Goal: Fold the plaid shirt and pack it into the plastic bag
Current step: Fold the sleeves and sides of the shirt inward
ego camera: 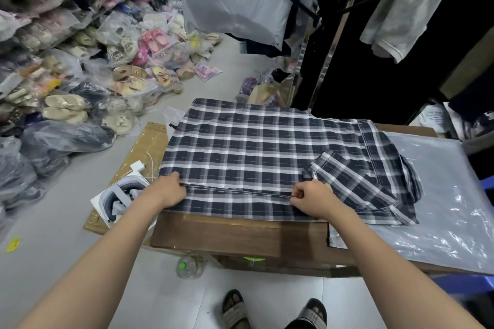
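1. Pinching the near folded hem of the plaid shirt point(240, 152) with left hand point(171, 191) and right hand point(311, 199), both curled tight on the cloth, well apart; judged so as to keep the fold line straight.
2. Noted the shirt spread flat on the wooden table point(235, 232), overlapping the plastic bag point(449, 195) at its right end.
3. Noted the bag laid flat, unfilled; judged staged for packing.
4. Found no readable brand or label; yellow tag point(12, 244) at far left too blurred to read.
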